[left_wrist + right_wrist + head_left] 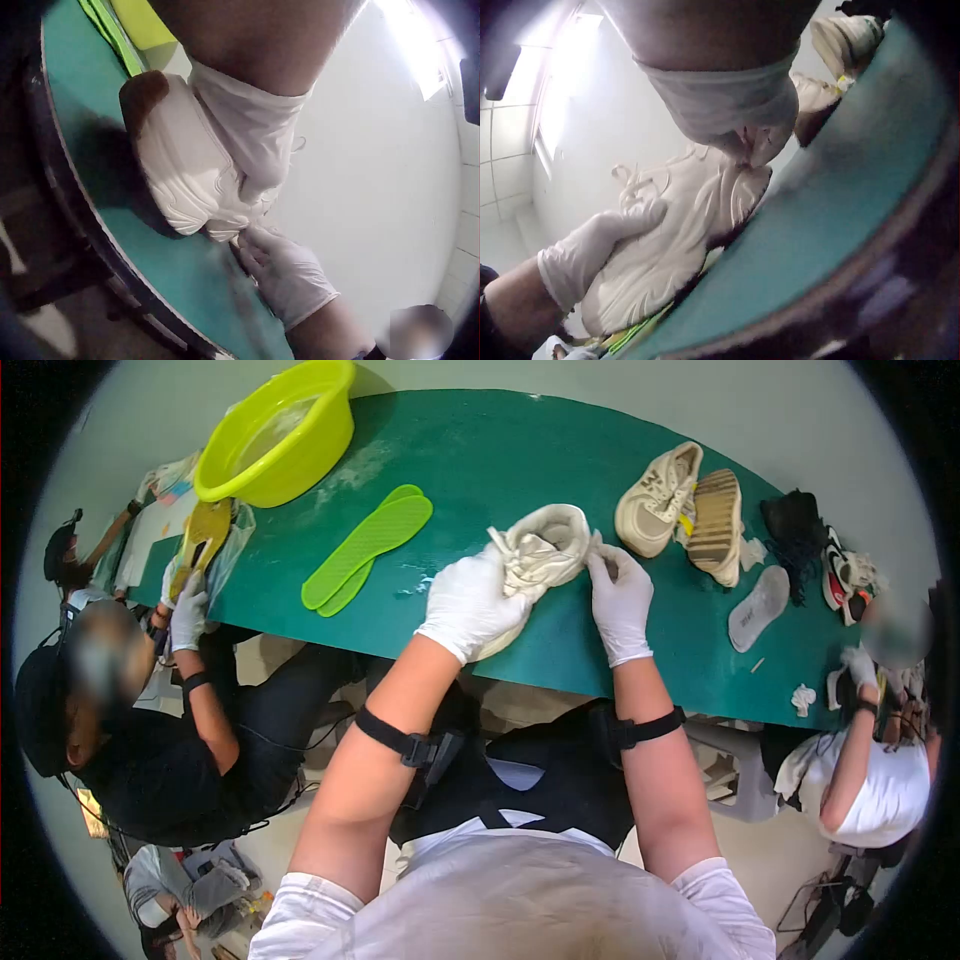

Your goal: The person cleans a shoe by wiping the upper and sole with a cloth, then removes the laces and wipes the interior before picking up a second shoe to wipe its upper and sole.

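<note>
A cream-white lace-up sneaker (545, 560) is held at the front edge of the green table, toe toward me and ankle opening away. My gloved left hand (468, 602) grips it round the toe and laces, thumb lying along its side in the right wrist view. At the heel end, my gloved right hand (622, 598) pinches the collar edge between thumb and curled fingers. The left wrist view shows the sneaker's pale sidewall (180, 157) and brown toe end (145, 97). Loose lace loops (634, 184) stick up from its top.
Two green insoles (368, 550) lie left of the sneaker, below a yellow-green basin (275, 435). To the right are a pair of beige sneakers (657, 500), a grey insole (758, 608) and dark shoes (792, 530). People work at both sides, one holding a yellow sole (203, 540).
</note>
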{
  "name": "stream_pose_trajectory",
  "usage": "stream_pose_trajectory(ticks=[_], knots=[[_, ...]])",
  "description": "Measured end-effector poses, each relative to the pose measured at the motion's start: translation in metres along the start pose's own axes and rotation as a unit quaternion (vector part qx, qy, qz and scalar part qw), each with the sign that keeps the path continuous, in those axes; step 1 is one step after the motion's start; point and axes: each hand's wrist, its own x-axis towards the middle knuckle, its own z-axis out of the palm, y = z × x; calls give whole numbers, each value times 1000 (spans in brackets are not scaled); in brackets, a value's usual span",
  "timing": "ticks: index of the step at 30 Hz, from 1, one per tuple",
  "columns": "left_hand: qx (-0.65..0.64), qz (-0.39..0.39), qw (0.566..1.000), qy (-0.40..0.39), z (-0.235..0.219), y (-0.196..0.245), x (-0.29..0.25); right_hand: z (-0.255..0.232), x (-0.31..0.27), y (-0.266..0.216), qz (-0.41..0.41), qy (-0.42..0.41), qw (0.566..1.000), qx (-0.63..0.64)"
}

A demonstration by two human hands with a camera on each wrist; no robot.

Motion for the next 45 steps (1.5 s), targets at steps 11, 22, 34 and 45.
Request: stream_pose_trajectory(ticks=[11,22,34,45], knots=[[15,56,997,-52,-10,-10,3,28,-51,4,-15,63,998,-3],[-146,42,986,74,27,-15,-2,4,-76,-6,41,-175,977,115],[-90,82,990,65,28,-27,3,45,-28,4,18,67,990,125],[-69,82,991,75,26,-22,4,4,-70,-27,-110,-162,980,26]])
